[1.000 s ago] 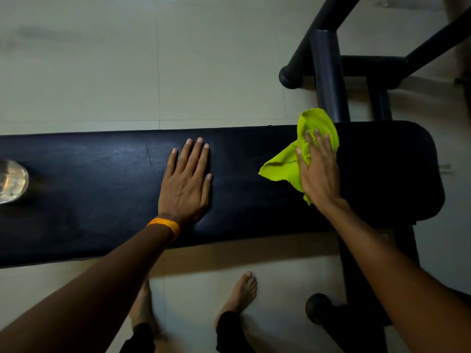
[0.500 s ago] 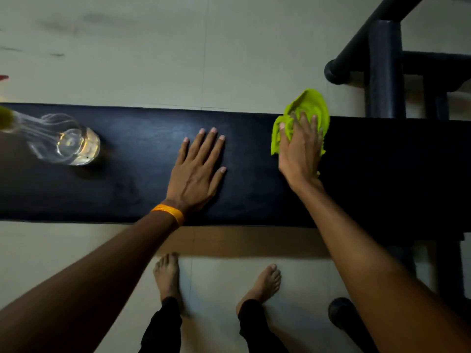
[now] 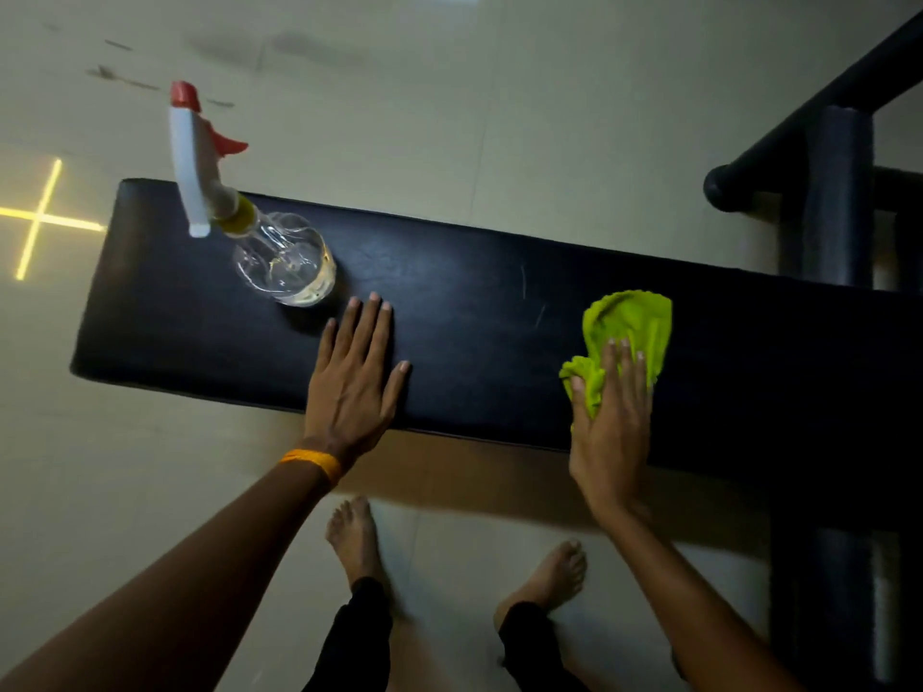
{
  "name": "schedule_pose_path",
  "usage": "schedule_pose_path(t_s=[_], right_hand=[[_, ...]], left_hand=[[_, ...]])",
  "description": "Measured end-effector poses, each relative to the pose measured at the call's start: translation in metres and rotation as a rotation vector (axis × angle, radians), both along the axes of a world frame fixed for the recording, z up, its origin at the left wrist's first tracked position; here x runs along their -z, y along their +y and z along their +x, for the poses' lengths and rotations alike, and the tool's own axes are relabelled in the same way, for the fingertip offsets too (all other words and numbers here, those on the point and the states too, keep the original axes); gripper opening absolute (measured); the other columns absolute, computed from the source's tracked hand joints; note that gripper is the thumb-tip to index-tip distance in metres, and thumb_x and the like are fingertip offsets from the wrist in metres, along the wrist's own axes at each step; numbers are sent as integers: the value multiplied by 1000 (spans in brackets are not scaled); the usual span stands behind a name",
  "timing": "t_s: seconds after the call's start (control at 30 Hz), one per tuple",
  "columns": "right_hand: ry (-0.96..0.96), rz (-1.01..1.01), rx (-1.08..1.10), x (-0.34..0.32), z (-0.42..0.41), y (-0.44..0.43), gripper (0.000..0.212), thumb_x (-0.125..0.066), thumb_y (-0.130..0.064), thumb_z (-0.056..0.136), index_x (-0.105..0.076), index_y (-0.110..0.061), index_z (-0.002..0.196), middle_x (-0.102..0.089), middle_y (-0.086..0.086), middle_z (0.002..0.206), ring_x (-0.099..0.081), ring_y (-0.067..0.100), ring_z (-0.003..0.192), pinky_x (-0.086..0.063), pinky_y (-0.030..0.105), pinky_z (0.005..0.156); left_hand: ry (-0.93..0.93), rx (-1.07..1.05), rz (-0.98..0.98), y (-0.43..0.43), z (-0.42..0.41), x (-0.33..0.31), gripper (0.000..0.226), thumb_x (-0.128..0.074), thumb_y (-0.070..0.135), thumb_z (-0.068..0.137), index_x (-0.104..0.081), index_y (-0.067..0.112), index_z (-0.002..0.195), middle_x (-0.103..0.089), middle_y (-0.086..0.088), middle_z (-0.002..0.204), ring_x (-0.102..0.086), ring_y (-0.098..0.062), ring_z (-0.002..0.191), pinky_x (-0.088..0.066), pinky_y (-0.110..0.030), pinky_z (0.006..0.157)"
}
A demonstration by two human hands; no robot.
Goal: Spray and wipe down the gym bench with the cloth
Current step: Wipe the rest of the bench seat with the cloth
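Note:
A long black padded gym bench (image 3: pixel 474 312) runs across the view. My right hand (image 3: pixel 612 422) presses a lime-green cloth (image 3: pixel 627 327) flat against the bench's near right part, fingers spread over the cloth. My left hand (image 3: pixel 357 377) lies flat and empty on the pad, just right of a clear spray bottle (image 3: pixel 279 257) with a white and red trigger head that stands upright near the bench's left end.
A dark metal rack frame (image 3: pixel 829 192) stands behind and beside the bench's right end. My bare feet (image 3: pixel 359 536) rest on the pale tiled floor below the bench. A yellow taped cross (image 3: pixel 40 219) marks the floor at left.
The view has swung left, bringing the whole spray bottle into sight. My right hand has slid the cloth from the bench's far edge toward the near edge. My left hand stays planted.

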State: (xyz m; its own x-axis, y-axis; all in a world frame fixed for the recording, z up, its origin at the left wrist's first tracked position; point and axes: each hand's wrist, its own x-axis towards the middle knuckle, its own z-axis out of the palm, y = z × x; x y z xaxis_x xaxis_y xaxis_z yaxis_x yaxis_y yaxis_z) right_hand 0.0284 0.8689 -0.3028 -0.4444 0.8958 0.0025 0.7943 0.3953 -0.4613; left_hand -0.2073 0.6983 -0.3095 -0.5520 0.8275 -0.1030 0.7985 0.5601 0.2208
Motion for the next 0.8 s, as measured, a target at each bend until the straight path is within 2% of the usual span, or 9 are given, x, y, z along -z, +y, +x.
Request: schedule_pose_path(t_s=[0.07,0.13,0.23,0.33,0.4,0.47,0.6,0.73,0.8], right_hand=[[64,-57,223,1,-24,-38,62,-37,-48,103,-38,-12,154,-33,9,162,-21,27,154,-24,55,121],[111,-79,246,-1,-55,-82,61,-37,-48,104,-39,-12,154,-32,9,163,-20,27,154,-22,55,121],[79,-44,-172,-3,-96,-134,57,-45,-41,105,-38,-12,154,-32,8,163,-20,27,155,-22,50,124],[7,92,-546,11,-121,-107,54,-55,-30,101,-45,-8,150,-41,13,158,-33,33,149,-25,48,122],[-6,116,-511,14,-132,-61,51,-54,-19,100,-46,-4,148,-44,17,155,-37,36,146,-27,48,121],[-40,55,-321,6,-139,-4,51,-49,-14,101,-42,0,149,-39,20,157,-34,37,147,-24,47,123],[-35,-80,-6,-7,-163,41,58,-38,-37,105,-40,2,149,-37,18,159,-24,32,152,-15,44,126],[-26,15,-138,-1,-190,-47,56,-40,-40,103,-51,-4,144,-43,18,155,-32,38,149,-26,51,122],[-3,45,-263,3,-184,-78,52,-47,-37,102,-52,-8,145,-45,15,155,-34,35,148,-29,49,121]], left_hand=[[-1,18,11,-9,-4,1,67,-28,44,104,-21,8,159,-15,-10,168,-9,-27,156,-12,-47,126],[8,49,26,-18,-9,3,66,-29,43,104,-22,8,159,-17,-11,167,-11,-28,156,-13,-47,126],[16,91,77,-28,-20,3,63,-31,39,103,-28,6,157,-22,-12,166,-18,-29,154,-12,-43,126],[-14,115,119,-33,-28,3,61,-31,35,104,-29,4,156,-23,-13,165,-21,-29,153,-11,-40,126],[-29,108,118,-35,-32,4,60,-29,35,104,-28,4,156,-22,-14,165,-21,-29,154,-12,-40,126],[-37,99,103,-37,-34,5,62,-28,37,105,-25,5,157,-19,-13,166,-18,-29,154,-11,-40,127],[-49,114,93,-39,-35,9,63,-27,38,105,-21,6,159,-14,-13,167,-11,-27,156,-9,-41,127],[-39,106,133,-39,-34,9,62,-31,34,104,-24,4,158,-17,-13,167,-14,-28,155,-9,-41,127],[-46,111,167,-39,-35,8,60,-32,31,104,-26,4,157,-20,-14,166,-16,-28,155,-11,-41,127]])
